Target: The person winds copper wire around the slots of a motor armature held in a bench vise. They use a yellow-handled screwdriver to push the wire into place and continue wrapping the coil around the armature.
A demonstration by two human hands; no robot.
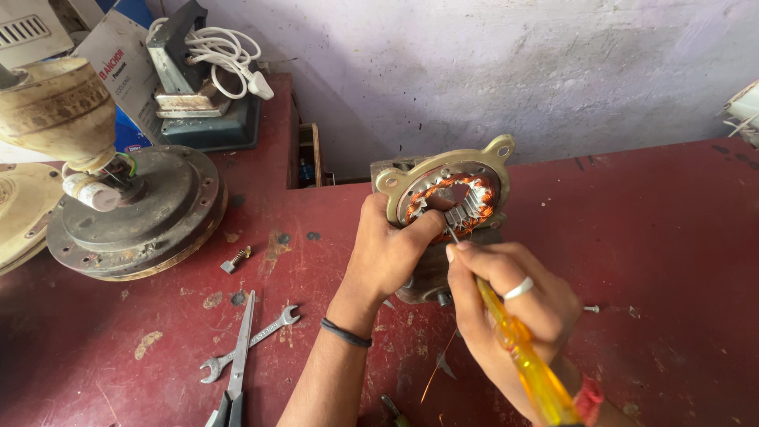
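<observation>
Worn dark-red painted table (648,237), chipped and stained, bearing everything. At left, a heavy round grey metal fan-motor housing (142,213), dull and greasy. Near centre, propped on edge against a metal block, a tan cast-metal motor plate with copper-wound stator (455,186), steel laminations toothed, windings glossy orange. Left hand (391,253) clasped around the plate's lower rim, fingers closed on it. Right hand (514,304) gripping a yellow translucent-handled screwdriver (526,360), thin tip touching the laminations. Probing or prying at the stator core, seemingly; fine tip control and a steady brace needed. Nearer front left, a small steel open-ended spanner (249,344) crossing long-nosed pliers (237,368).
</observation>
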